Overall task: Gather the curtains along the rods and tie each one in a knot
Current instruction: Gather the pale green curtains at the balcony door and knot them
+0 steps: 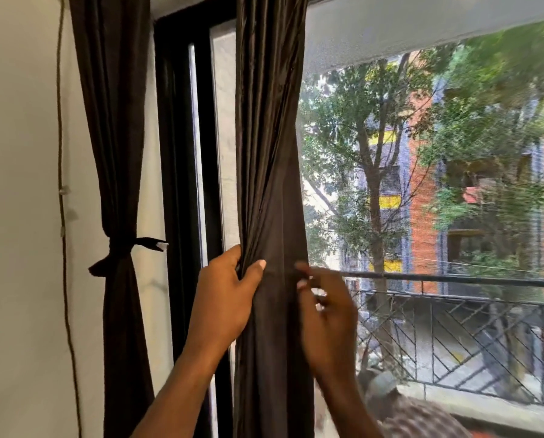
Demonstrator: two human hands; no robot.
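Note:
A dark brown curtain [270, 159] hangs gathered in folds in front of the window, just right of the black frame. My left hand [224, 298] grips its left edge at mid height, thumb across the front of the cloth. My right hand [326, 314] is blurred at the curtain's right edge, fingers loosely curled at the cloth; whether it holds the cloth is unclear. A second dark curtain [112, 137] hangs at the left by the wall, bunched and bound at the waist with a dark tie [131, 248].
A black window frame [177, 184] stands between the two curtains. A thin cord [62, 172] runs down the white wall at the left. Beyond the mesh screen are a balcony railing [453, 281], trees and a brick building.

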